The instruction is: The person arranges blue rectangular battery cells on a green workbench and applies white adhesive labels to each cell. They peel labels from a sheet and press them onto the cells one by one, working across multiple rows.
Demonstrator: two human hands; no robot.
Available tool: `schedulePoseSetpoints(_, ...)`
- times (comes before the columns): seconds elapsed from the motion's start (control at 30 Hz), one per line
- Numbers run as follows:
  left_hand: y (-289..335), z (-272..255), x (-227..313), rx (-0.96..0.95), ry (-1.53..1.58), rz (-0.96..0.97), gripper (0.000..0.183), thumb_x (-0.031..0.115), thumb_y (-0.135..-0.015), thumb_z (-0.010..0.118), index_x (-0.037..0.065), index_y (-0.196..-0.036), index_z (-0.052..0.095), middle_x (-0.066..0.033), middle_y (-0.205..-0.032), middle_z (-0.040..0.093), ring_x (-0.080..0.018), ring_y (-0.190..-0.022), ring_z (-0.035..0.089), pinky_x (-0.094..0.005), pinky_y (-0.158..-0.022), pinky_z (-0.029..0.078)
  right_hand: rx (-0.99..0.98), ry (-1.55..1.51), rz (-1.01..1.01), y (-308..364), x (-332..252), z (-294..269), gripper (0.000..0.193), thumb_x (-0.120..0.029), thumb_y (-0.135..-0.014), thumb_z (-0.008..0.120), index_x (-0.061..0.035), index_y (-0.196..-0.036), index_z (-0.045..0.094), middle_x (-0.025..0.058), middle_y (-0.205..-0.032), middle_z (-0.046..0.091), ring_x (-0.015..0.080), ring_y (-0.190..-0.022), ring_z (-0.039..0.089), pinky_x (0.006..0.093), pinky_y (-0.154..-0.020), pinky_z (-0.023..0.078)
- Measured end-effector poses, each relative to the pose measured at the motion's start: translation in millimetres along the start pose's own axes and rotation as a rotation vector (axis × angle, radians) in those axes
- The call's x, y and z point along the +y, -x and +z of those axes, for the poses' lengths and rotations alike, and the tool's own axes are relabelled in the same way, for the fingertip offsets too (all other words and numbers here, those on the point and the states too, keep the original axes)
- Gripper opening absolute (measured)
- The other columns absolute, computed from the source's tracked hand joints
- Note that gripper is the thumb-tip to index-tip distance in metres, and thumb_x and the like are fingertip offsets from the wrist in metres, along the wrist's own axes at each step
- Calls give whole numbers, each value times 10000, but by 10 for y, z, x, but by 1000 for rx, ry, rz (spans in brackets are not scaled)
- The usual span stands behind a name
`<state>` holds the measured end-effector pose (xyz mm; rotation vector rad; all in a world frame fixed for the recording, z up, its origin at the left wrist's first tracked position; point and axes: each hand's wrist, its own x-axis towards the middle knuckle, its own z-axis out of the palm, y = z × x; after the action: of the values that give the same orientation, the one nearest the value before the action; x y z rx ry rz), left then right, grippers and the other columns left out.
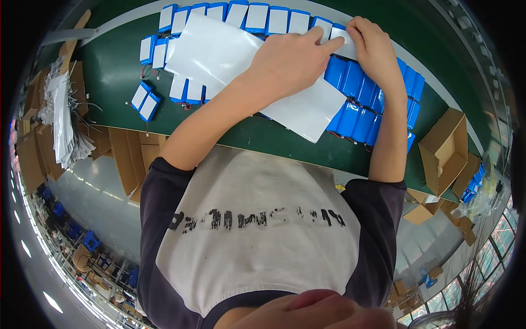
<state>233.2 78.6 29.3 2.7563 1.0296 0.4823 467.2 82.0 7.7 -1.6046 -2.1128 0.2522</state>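
A large glossy white sheet lies slantwise over the rows of blue battery packs. My left hand rests across the sheet's far edge, its lower fingers curled and hidden at the sheet. Its thumb and forefinger reach to a pack bearing a white label in the far row. From the other side my right hand is at that same label, fingers bent and thumb and forefinger close together at its edge. Bare blue packs lie below my hands; white-labelled packs line the far row.
Two labelled packs lie apart on the green table at left. Open cardboard boxes stand at the right edge, and another carton is below the left edge. White strips and wires hang at far left.
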Motion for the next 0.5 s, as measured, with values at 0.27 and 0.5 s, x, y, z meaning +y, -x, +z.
schedulePoseSetpoints(0.27,-102,222,-61,35,3,85,344,109,-901,663,136,-1244,666,-10,-1369,644,-251,-827,753,-362,-674,610,269,162,90,24,-51,-224,184,-203,-1010,627,-47,-1068,705,118,-995,724,292,-927,692,369,-825,551)
schedulePoseSetpoints(0.5,-106,209,-53,-4,4,57,381,105,-903,662,185,-1276,669,22,-1433,619,-221,-835,759,-328,-665,609,134,-165,165,140,121,-272,169,-165,-1023,632,-66,-1152,679,52,-955,685,144,-849,606,291,-779,513)
